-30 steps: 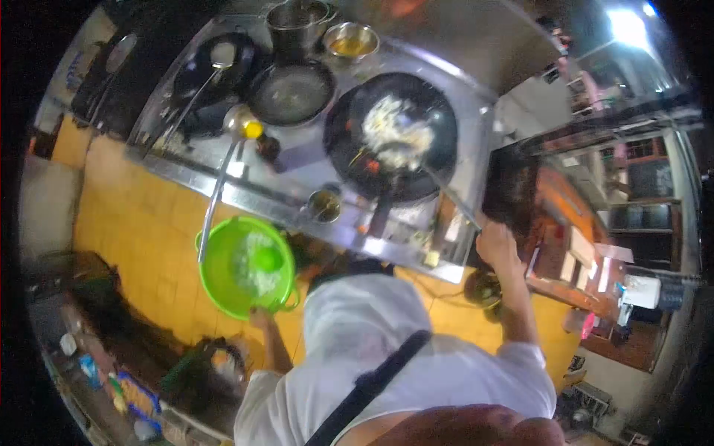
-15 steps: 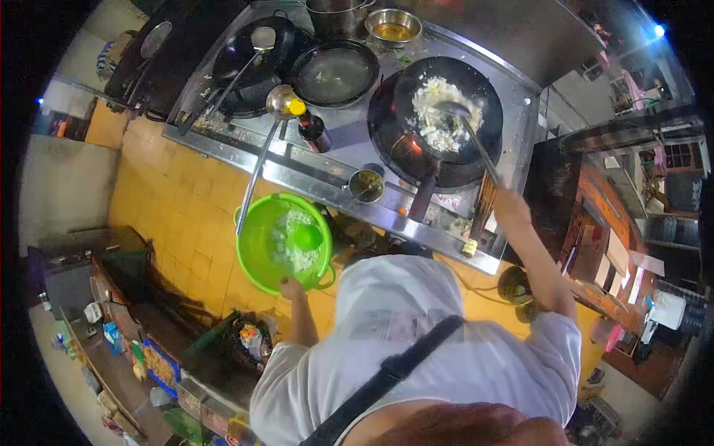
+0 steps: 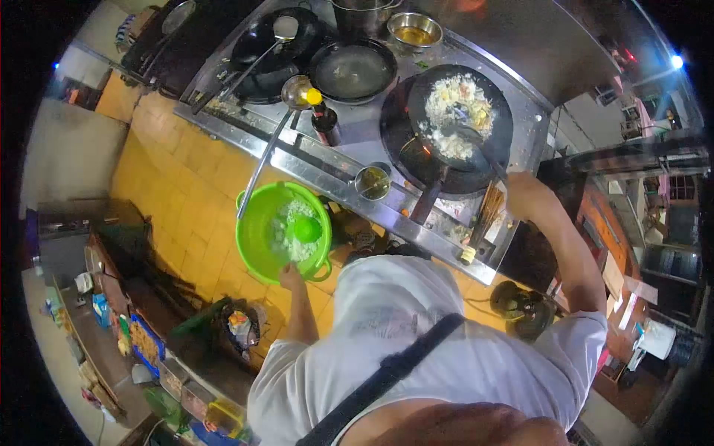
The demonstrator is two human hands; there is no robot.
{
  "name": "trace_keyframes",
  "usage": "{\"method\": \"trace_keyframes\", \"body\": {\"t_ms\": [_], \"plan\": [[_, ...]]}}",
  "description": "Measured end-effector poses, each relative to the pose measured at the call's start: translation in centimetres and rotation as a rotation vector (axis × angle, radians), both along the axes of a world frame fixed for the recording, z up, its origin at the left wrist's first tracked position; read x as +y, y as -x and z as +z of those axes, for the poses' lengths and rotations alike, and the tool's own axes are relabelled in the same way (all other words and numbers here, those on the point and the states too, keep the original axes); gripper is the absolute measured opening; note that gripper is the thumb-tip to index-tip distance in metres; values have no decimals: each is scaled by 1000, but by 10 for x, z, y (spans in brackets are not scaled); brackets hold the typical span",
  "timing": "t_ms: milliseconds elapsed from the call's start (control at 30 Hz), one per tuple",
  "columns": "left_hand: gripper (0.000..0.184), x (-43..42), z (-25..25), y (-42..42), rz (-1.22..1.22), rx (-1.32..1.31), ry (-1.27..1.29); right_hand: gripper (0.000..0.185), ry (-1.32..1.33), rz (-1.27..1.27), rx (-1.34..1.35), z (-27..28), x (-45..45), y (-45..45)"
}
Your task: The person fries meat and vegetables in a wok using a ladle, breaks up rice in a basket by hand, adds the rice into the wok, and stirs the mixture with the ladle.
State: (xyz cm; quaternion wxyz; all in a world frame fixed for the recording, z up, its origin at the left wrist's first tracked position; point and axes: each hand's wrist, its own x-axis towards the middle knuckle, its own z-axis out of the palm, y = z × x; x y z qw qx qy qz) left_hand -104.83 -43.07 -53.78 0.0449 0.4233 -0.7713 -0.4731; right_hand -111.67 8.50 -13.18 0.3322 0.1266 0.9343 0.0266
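Note:
My right hand [image 3: 526, 196] is closed around the handle of a ladle [image 3: 489, 161]. The ladle's head rests among white rice with yellow bits [image 3: 455, 102], partly hidden by it, inside a black wok [image 3: 503, 104] over a burner. With my left hand [image 3: 291, 278] I grip the near rim of a bright green plastic basin [image 3: 250, 251]. Inside the basin lie white rice [image 3: 300, 248] and a small green bowl [image 3: 306, 229]. The basin is held beside the stove's front edge, above the yellow floor.
A metal cup [image 3: 372, 183] and a dark bottle with a yellow cap [image 3: 326, 126] stand along the steel stove front. A long-handled ladle [image 3: 266, 160] juts over the basin. Another wok [image 3: 353, 70] and a steel bowl of yellowish liquid [image 3: 415, 31] are farther back.
The ladle's head has moved toward the near side of the wok, and my right hand has shifted right. The rice is spread differently, with more yellow showing. My left hand still grips the basin.

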Motion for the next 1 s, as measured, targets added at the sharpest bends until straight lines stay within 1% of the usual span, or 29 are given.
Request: {"method": "trace_keyframes", "body": {"t_ms": [33, 67, 100, 133, 200, 233, 267, 333, 367, 400, 433, 467, 500, 533, 567, 600, 633, 667, 700, 733, 767, 800, 867, 900, 933, 967, 1000], "plan": [[28, 0, 5, 2, -87, -90, 194, 26, -35, 23, 35, 0, -3, 3], [28, -1, -2, 5, -85, -84, 193, 25, -73, 43, 74, 0, -4, 8], [30, 0, -8, 6, -13, -62, 147, 24, -86, 53, 249, -64, 32, 5], [32, -1, -13, 1, 59, -49, 103, 24, -84, 51, 242, -66, 38, 3], [32, -5, -13, -2, 30, -60, 126, 26, -41, 50, 201, -60, 44, 8], [33, -6, -15, -3, -1, -64, 149, 29, -5, 80, -33, -9, 22, 19], [33, -9, -19, -8, 10, -70, 149, 29, -5, 91, -39, -9, 22, 19], [28, -16, -34, -8, -65, -27, 160, 31, 17, 40, 56, -10, 23, 17], [28, -16, -42, -4, -64, -28, 158, 31, 14, 41, 55, -21, 24, 19], [23, -15, -47, -4, -34, 57, 181, 32, -7, -42, 146, -40, 25, 20], [20, -10, -46, -10, 2, 131, 207, 33, -26, -117, 229, -45, 20, 19], [19, -8, -44, -12, 28, 111, 109, 33, -26, -93, 212, -35, 25, 16], [20, -4, -38, -9, 73, 94, 12, 34, 23, -63, 87, -3, 23, 15], [21, -10, -51, -7, 28, 130, 81, 35, 73, -17, -43, 15, 19, 17], [22, -16, -75, -10, 81, 276, -7, 38, 90, 20, -17, 14, 23, 15], [24, -11, -53, -11, 73, 68, 155, 40, 125, 70, 3, 4, 28, 15], [22, -10, -28, -9, -9, -34, 83, 43, 124, 22, 106, -12, 25, 12], [21, -18, -43, -6, -5, -156, 212, 45, 127, -37, 214, -31, 24, 7], [27, 14, 35, 2, 164, -18, 9, 45, 81, -15, 212, -54, 30, 3], [32, 8, 24, -1, 175, -86, 10, 45, 29, -4, 214, -70, 32, -2], [30, 7, 35, -1, 168, -263, 111, 43, 22, 90, 132, -45, 13, -5], [28, 0, 22, -6, 166, -342, 241, 42, 7, 175, 60, -17, -3, -7], [22, 3, 33, -13, 201, -204, 269, 39, 41, 204, 76, -24, 13, -24], [22, 2, 28, -18, 210, -208, 266, 38, 65, 208, 98, -36, 23, -31], [21, 2, 19, -23, 239, -75, 273, 35, -70, 413, 36, -82, 49, -37], [26, 4, 10, -27, 271, 56, 275, 33, -219, 635, -7, -128, 75, -43], [26, 8, 12, -30, 286, 48, 257, 31, -354, 848, -28, -173, 102, -50]]}}
